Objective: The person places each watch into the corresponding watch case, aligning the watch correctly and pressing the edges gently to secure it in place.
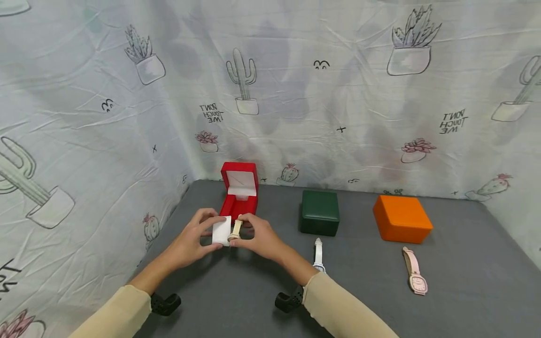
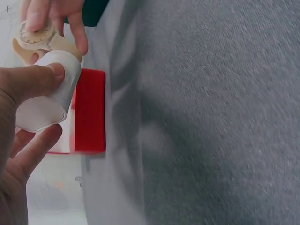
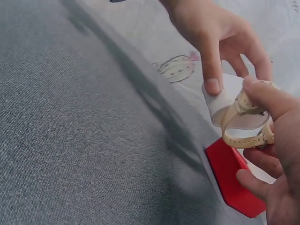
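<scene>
My left hand [image 1: 192, 239] holds a white watch cushion [image 1: 221, 231] between thumb and fingers. Beside it, my right hand [image 1: 261, 237] grips a cream-strapped wristwatch [image 1: 236, 229], the thumb at its round dial. In the left wrist view the watch [image 2: 40, 37] is right at the end of the cushion [image 2: 51, 101]. Its strap [image 3: 243, 140] curves in a buckled loop in the right wrist view, overlapping the cushion there. Just behind both hands stands an open red watch box [image 1: 240, 204] with a white-lined lid; the hands hide its front part.
A closed green box [image 1: 320, 212] and a closed orange box [image 1: 401, 218] stand to the right on the grey table [image 1: 359, 300]. A white watch [image 1: 319, 253] lies before the green box, partly behind the right forearm. A pink watch [image 1: 415, 274] lies before the orange box.
</scene>
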The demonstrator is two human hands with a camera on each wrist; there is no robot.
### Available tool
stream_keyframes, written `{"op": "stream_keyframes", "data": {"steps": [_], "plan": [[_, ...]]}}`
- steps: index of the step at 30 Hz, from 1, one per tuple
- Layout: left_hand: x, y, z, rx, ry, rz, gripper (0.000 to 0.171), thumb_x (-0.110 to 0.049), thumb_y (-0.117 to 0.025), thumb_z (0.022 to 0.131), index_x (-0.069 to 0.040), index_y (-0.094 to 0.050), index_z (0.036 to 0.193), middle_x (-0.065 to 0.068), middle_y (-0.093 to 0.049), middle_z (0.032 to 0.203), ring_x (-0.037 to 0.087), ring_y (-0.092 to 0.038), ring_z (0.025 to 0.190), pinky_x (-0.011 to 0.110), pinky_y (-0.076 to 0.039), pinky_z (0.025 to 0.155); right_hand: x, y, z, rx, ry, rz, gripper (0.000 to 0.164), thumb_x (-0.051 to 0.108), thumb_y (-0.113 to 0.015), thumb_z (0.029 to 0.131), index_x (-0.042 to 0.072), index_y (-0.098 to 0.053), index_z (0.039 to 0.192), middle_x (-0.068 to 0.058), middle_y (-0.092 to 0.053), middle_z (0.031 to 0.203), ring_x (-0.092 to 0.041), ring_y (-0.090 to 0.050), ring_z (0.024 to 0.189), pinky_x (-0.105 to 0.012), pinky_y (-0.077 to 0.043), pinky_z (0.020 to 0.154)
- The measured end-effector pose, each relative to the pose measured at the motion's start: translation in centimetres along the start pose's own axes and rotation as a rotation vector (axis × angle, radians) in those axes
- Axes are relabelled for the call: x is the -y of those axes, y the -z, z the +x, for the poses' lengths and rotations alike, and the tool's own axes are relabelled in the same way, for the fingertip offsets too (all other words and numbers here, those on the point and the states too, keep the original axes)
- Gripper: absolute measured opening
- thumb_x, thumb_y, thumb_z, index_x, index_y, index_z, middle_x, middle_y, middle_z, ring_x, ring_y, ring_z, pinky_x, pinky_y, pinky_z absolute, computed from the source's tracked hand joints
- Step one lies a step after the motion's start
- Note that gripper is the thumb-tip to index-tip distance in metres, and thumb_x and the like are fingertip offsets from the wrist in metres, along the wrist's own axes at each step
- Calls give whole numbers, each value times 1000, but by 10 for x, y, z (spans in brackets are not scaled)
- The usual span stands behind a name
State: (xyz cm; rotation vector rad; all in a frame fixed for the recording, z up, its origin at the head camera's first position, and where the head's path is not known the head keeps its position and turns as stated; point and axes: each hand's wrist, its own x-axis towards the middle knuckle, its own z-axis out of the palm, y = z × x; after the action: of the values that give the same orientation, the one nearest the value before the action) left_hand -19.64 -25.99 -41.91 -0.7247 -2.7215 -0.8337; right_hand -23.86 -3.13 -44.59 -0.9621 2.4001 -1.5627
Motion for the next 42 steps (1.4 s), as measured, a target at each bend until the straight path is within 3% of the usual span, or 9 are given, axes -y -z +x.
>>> {"op": "stream_keyframes", "data": {"steps": [5, 11, 17, 23, 27, 33, 42], "plan": [[-5, -3, 4, 1, -14, -21, 69, -11, -86, 70, -16, -56, 131, 6, -42, 131, 23, -48, 118, 37, -59, 79, 0, 4, -2, -37, -5, 112, 55, 28, -74, 85, 14, -47, 132, -6, -59, 124, -23, -62, 110, -41, -53, 96], [-11, -9, 8, 21, -14, -43, 68, -12, -86, 71, -18, -55, 132, 7, -41, 132, 24, -48, 120, 37, -59, 80, 0, 9, -2, -82, -37, 202, 73, 24, -72, 87, 20, -30, 147, -6, -58, 133, -23, -65, 107, -35, -55, 92], [-13, -11, 10, -13, -45, -55, 69, -10, -85, 71, -15, -55, 133, 7, -40, 133, 23, -49, 120, 36, -59, 81, -2, 14, -5, -87, -73, 193, 57, 27, -71, 88, 17, -47, 138, -6, -61, 127, -20, -66, 103, -27, -57, 81], [-20, -12, 12, -55, -91, -28, 70, -9, -86, 70, -14, -56, 132, 8, -40, 134, 22, -49, 119, 33, -58, 83, 0, 21, -8, -42, -88, 352, 44, 22, -65, 93, 8, -50, 133, -17, -60, 124, -18, -67, 94, -41, -59, 80], [-26, -13, 13, -68, -127, -34, 69, -9, -87, 69, -12, -56, 131, 12, -41, 134, 21, -50, 119, 32, -58, 83, -2, 23, -9, -3, -118, 452, 42, 19, -60, 96, 4, -49, 134, -22, -58, 126, -14, -66, 95, -47, -58, 78], [-30, -14, 14, -71, -136, -54, 69, -10, -87, 69, -13, -57, 132, 11, -41, 134, 22, -50, 119, 31, -58, 82, -7, 27, -10, 26, -156, 551, 44, 23, -59, 97, 4, -49, 135, -21, -57, 127, -17, -67, 95, -43, -60, 73], [-32, -17, 14, -51, -157, -60, 69, -12, -87, 70, -15, -57, 132, 8, -42, 134, 21, -50, 120, 29, -58, 82, -11, 33, -12, 31, -207, 605, 42, 24, -55, 99, 3, -49, 135, -17, -57, 123, -16, -63, 91, -45, -60, 72]]}}
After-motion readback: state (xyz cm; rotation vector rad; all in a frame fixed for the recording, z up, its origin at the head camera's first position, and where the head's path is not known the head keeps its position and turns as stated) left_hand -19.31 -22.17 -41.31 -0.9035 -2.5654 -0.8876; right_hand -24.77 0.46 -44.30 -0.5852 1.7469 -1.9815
